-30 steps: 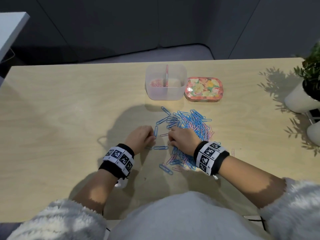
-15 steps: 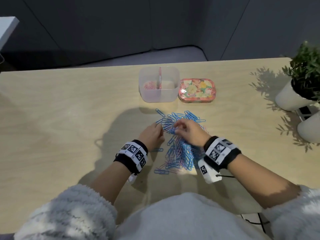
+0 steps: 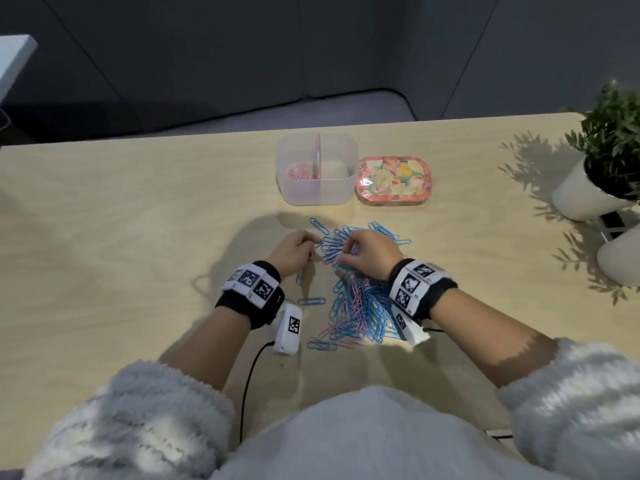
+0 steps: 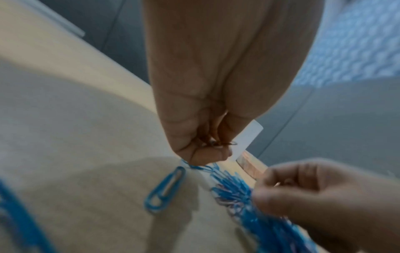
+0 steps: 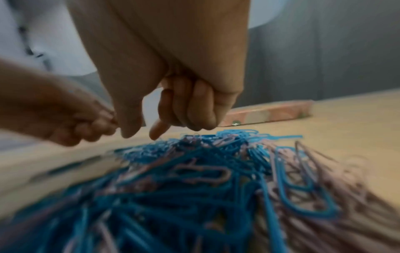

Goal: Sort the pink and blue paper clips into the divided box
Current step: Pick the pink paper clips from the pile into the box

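A mixed pile of blue and pink paper clips (image 3: 356, 299) lies on the wooden table in front of me. The clear divided box (image 3: 317, 192) stands beyond it, with pink clips (image 3: 299, 171) in its left compartment. My left hand (image 3: 311, 245) is at the pile's far left edge, fingers curled round a few pink clips (image 4: 216, 141). My right hand (image 3: 346, 249) hovers over the pile's far end. In the right wrist view its thumb and forefinger (image 5: 158, 131) point down, slightly apart, with nothing visible between them; the other fingers are curled.
A flowered tin (image 3: 393, 180) sits right of the box. Potted plants in white pots (image 3: 588, 192) stand at the table's right edge. Single blue clips (image 3: 311, 301) lie left of the pile. Wrist camera cables trail near my body.
Both hands have moved away from me, from the near part of the pile up to its far end, closer to the box. The left hand stays curled.
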The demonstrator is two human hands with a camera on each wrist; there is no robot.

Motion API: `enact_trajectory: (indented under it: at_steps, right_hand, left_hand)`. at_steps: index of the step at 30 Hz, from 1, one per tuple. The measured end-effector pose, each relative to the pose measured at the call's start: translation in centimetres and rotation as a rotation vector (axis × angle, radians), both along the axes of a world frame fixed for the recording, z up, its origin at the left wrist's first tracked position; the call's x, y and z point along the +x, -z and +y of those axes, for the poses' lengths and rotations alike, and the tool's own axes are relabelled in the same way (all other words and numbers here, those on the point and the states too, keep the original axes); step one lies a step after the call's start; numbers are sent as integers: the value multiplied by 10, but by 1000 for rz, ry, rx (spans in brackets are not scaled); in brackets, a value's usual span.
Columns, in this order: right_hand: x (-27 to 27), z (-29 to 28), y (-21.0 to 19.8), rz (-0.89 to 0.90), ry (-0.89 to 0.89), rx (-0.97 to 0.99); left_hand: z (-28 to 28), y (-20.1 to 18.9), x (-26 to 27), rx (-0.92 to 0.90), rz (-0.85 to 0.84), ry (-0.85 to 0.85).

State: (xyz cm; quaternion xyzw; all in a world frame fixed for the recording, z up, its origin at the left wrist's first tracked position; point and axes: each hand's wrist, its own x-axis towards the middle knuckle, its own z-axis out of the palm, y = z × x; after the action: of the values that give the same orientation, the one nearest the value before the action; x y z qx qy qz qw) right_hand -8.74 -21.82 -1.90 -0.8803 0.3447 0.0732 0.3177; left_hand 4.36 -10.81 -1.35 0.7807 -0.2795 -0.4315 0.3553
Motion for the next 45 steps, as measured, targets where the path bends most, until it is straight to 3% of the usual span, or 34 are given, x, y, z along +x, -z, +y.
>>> enact_trajectory:
  at_steps: [4, 6, 10, 12, 19, 22, 26, 32, 35, 41, 45]
  right_hand:
    - [-8, 15, 1, 95, -121, -161]
    - [-14, 16, -2, 127, -132, -85]
    - [-3, 4, -8, 6, -20, -95]
    - [10, -1, -9, -4, -21, -127]
    - [31, -14, 0, 115, -95, -62]
    - [26, -23, 1, 81, -12, 14]
    - [16, -29, -3, 17, 89, -101]
    - [16, -6, -6, 52, -250, -150]
    - [16, -2, -6, 91, -309, -229]
    - [6, 5, 1, 60, -149, -115]
    - [6, 7, 1, 71, -113, -101]
  left_hand:
    - [-11, -8, -6, 57, 416, -223]
    - [-11, -4, -6, 58, 296, -136]
    - [-8, 12, -9, 169, -329, 161]
    - [-7, 16, -11, 197, -438, 215]
    - [4, 9, 4, 215, -382, 140]
    - [12, 4, 15, 223, -375, 86]
    - [17, 4, 19, 220, -466, 50]
    - [2, 8, -14, 194, -570, 261]
    - [-1, 9, -19, 221, -609, 298]
    - [8, 8, -8, 248, -513, 331]
    - [-3, -22, 7, 161, -505, 240]
